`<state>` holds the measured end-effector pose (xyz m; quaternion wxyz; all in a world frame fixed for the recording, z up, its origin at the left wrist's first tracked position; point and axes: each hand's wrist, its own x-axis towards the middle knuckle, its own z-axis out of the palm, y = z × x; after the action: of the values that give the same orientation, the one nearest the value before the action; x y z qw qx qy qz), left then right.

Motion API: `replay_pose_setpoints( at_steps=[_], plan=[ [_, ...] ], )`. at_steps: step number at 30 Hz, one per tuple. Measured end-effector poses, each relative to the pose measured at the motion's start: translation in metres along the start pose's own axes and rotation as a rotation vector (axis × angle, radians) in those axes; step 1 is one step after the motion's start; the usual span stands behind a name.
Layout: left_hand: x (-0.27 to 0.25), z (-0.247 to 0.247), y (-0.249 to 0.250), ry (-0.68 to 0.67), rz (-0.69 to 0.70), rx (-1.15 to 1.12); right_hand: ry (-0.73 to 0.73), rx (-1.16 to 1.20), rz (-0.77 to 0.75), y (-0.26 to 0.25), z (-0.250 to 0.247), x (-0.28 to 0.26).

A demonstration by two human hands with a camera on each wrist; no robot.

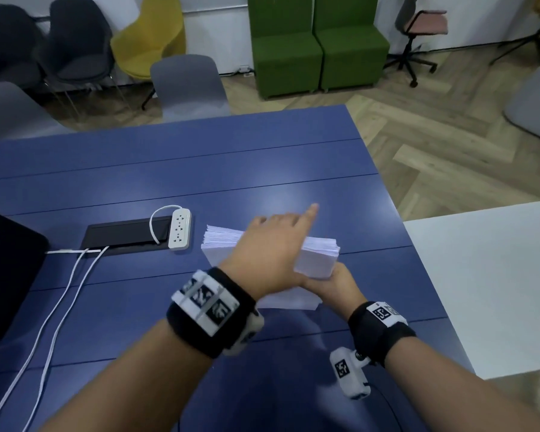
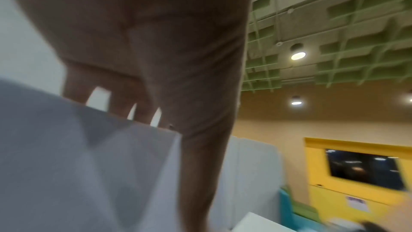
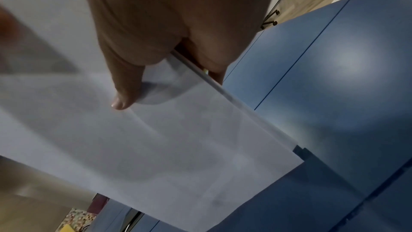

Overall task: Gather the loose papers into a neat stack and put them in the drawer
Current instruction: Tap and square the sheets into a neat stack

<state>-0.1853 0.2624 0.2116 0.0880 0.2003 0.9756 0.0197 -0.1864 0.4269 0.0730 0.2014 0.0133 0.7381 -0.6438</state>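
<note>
A thick stack of white papers [image 1: 320, 255] is lifted a little off the blue table [image 1: 200, 169], its near edge raised. My left hand [image 1: 268, 247] lies across its top with one finger pointing out past the far side. In the left wrist view the other fingers [image 2: 120, 98] go over the far edge of the papers [image 2: 67, 165]. My right hand [image 1: 331, 285] holds the near right corner. In the right wrist view its thumb [image 3: 121, 101] presses on the top sheet [image 3: 189, 147] and the fingers sit under the edge. No drawer is in view.
A white power strip [image 1: 180, 227] and a black cable box [image 1: 125, 233] lie left of the stack, with white cables [image 1: 60, 307] running to the near edge. A dark object [image 1: 7, 275] sits at the far left. A white table [image 1: 487, 275] adjoins on the right. Chairs stand beyond.
</note>
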Motion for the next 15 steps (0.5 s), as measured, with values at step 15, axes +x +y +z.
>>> replay_pose_setpoints(
  at_steps=[15],
  plan=[
    [-0.054, -0.017, -0.083, -0.233, -0.194, -0.256, -0.084, -0.25, -0.047, -0.01, -0.023, -0.003]
  ],
)
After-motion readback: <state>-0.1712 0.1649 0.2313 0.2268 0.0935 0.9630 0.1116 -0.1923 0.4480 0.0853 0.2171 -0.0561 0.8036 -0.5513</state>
